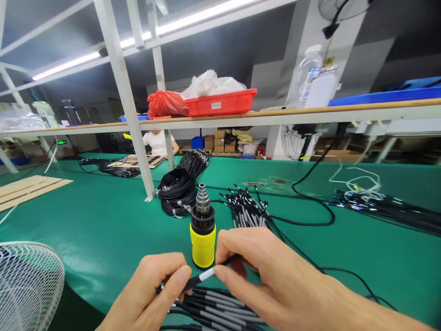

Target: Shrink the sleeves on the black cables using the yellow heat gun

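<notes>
Between my hands runs a thin black cable (pixel 193 282) with a white sleeve (pixel 207 274) on it. My left hand (pixel 155 287) pinches the black part on the left, and my right hand (pixel 257 271) grips it just right of the white sleeve. Right behind them a yellow heat gun (pixel 203 246) stands upright, its stepped metal nozzle pointing up. Below my hands lies a bundle of black cables with grey sleeves (pixel 220 309), partly covered by my right hand. A second bundle of grey-sleeved cables (pixel 248 209) rests beyond my right hand.
Coiled black cables (pixel 177 191) lie beside a white shelf post (pixel 127 101). A white mesh fan guard (pixel 29 285) stands at the lower left. Overhead, a shelf carries a red tray (pixel 222 103). More black cables (pixel 396 209) lie right. A person (pixel 158 143) sits across the green table (pixel 113 220).
</notes>
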Motion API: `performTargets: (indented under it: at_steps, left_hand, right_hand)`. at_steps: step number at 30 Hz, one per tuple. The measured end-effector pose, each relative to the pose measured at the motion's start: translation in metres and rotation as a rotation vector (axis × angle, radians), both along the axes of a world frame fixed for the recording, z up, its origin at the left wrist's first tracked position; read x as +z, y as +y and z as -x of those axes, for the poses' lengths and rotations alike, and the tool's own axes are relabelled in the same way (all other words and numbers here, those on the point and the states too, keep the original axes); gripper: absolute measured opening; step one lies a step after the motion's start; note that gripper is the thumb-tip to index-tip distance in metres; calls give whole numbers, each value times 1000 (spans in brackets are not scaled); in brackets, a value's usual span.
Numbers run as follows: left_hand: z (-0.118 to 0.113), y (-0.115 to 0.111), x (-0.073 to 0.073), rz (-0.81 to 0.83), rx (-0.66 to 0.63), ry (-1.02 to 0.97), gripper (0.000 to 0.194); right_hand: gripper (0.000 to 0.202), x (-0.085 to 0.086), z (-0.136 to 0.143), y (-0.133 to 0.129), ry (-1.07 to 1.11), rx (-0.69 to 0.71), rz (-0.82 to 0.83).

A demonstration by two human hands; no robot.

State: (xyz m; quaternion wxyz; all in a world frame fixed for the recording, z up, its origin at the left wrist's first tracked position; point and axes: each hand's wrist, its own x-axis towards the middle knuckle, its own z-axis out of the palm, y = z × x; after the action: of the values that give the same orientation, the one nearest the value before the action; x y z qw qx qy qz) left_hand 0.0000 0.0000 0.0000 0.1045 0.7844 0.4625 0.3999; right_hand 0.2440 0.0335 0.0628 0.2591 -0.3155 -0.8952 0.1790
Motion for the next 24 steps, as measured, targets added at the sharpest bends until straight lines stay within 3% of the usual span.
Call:
performTargets:
  at_steps: [3,5,9,13,18,24]
  left_hand:
    - [-4,5,2,8,78,-82,22]
    - [-7,8,10,35,49,-85,26]
    - [-14,13,42,83,-70,-20,40]
    - [-15,27,71,155,-103,33,46]
    - [-12,50,83,184,-94,36,45]
    - [-18,72,99,87,-103,-81,45]
  right_hand:
    - [15,8,0,2,41,24,33]
    - [20,15,0,6,78,12,31]
    - [22,28,-2,15,138,-42,-2]
    - [24,33,-2,24,154,-88,-14]
    - [20,34,1,39,225,-85,57]
    - [22,42,7,60,340,-65,65]
